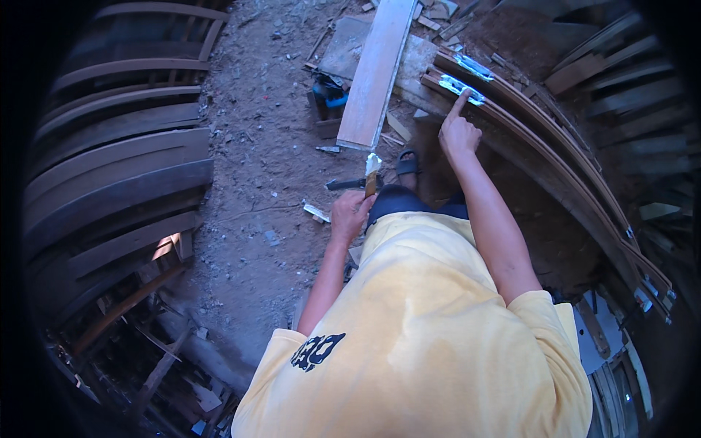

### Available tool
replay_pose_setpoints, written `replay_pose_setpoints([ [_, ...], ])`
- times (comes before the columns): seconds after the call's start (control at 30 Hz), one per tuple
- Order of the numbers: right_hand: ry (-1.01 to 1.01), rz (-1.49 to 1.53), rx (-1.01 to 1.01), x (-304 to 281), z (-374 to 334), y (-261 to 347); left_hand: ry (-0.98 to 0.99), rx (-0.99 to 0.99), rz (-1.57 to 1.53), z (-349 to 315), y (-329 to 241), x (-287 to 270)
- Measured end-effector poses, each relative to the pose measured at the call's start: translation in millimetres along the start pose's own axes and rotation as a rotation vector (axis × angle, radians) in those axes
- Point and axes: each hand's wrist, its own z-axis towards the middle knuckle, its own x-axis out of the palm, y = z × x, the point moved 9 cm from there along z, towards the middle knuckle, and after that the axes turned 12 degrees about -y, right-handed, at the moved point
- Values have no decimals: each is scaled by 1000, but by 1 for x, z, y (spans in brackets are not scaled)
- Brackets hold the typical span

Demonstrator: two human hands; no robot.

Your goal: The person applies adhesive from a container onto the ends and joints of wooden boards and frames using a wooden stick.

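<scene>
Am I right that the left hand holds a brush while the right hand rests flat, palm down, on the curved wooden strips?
Not quite. In the head view the right hand points with its index finger at the curved wooden strips, not flat. The left hand does hold the brush.

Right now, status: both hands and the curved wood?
Left hand gripping a brush, bristles up. Right hand open, forefinger pressing the glossy patch on the curved wooden strips. Flat plank lies beside, not blocking.
</scene>
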Motion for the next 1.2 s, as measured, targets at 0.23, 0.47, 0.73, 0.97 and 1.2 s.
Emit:
replay_pose_setpoints([
  [0.23, -24, -139, -57, -6, 3, 8, -16, -14, 31, -3, 6, -1],
  [0.47, 1, -279, -108, -17, 13, 7, -74, 37, 24, -7, 5, -1],
  [0.73, 4, -13, -154, -46, -15, -10, -91, 30, 37, -11, 12, -11],
  [0.97, -83, 94, 44, 0, 2, -30, -70, 64, 97, -14, 9, -24],
  [1.2, -87, 122, 49, 10, -1, -27, -40, 19, 131, -17, 17, -32],
])
